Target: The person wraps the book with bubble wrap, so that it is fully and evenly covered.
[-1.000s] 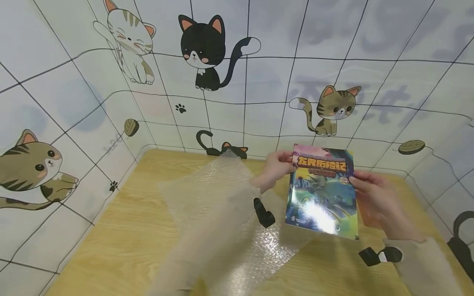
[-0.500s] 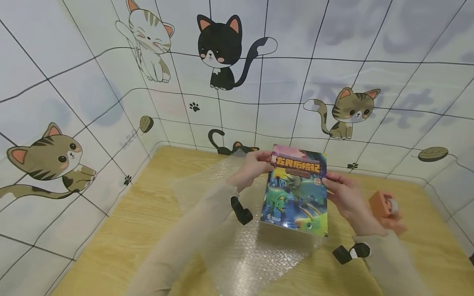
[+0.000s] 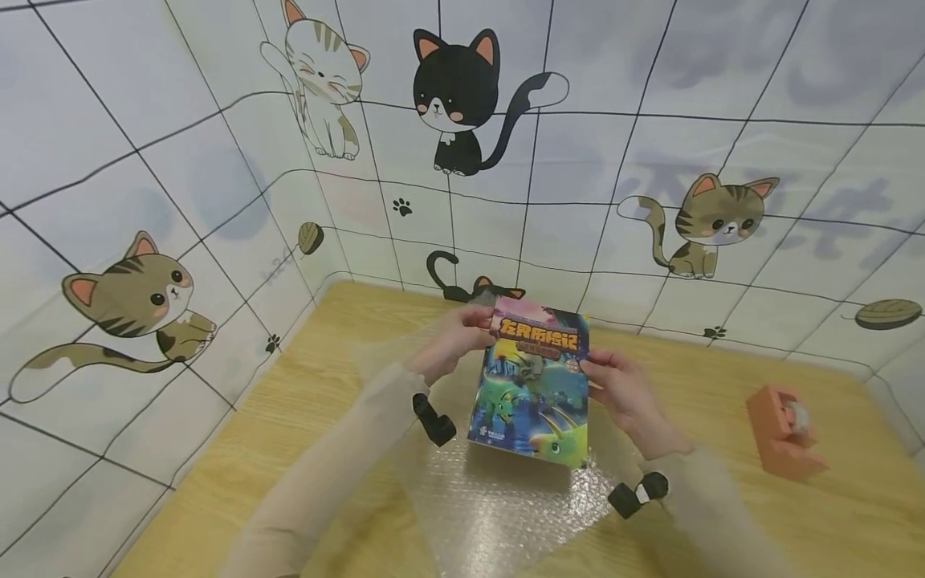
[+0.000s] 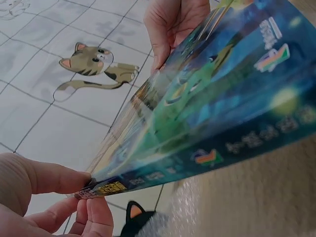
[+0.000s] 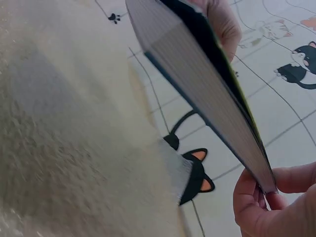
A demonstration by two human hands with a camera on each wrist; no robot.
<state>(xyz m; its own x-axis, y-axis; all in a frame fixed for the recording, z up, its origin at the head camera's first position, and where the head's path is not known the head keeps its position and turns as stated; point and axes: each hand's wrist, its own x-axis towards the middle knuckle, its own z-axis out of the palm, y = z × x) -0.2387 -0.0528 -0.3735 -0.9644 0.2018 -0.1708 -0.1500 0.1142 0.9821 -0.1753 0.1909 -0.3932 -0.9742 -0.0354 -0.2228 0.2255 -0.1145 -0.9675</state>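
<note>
Book point(image 3: 533, 393): tilted over bubble wrap point(image 3: 491, 514); best levelled
Left hand point(image 3: 450, 341): pinching the spine point(image 4: 217, 156)
Right hand point(image 3: 627, 393): pinching the page edge point(image 5: 215, 103); should press the gaping cover point(image 3: 542, 421) closed

Cream sleeves point(image 3: 328, 470), black wrist cameras point(image 3: 434, 421)

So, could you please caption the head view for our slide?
Left hand and right hand hold a book over bubble wrap, tape dispenser at right.
</note>
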